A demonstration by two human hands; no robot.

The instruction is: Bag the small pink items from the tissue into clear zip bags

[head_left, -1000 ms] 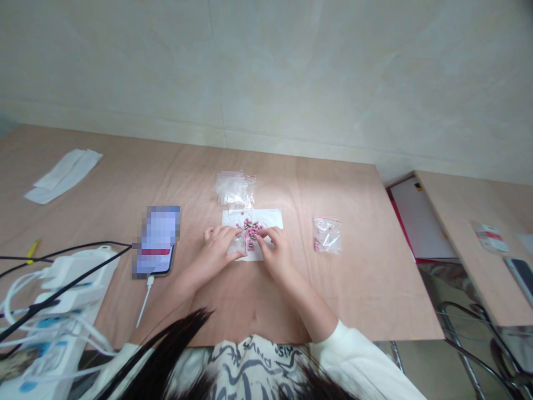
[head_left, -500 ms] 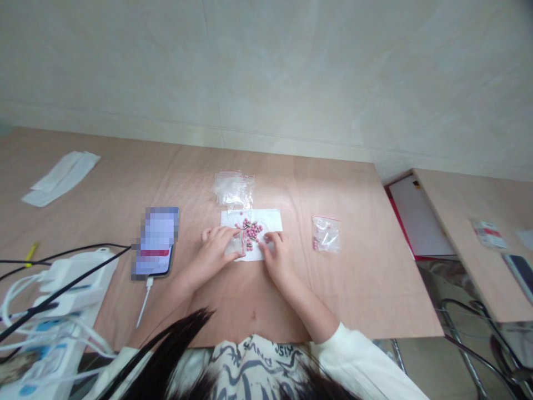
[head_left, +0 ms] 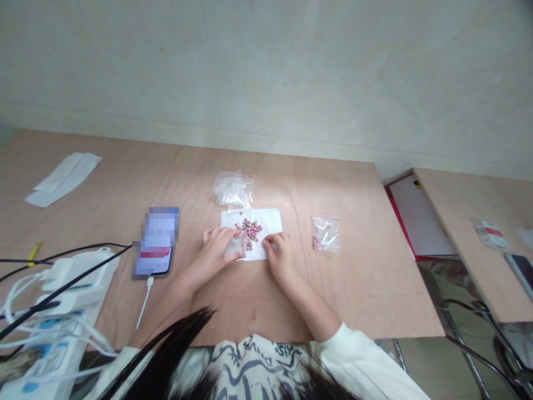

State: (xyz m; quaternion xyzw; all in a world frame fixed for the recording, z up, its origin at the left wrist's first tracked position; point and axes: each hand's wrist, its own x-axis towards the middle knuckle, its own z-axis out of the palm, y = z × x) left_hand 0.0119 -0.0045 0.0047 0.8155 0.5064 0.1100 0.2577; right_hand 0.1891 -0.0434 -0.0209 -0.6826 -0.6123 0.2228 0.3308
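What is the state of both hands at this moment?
Left hand: closed on a small clear bag.
Right hand: pinched closed; anything held is too small to tell.

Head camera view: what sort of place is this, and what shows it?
Probably a workroom: pale wooden tables, a long white power strip, and small pink bead-like pieces on rectangular white paper.
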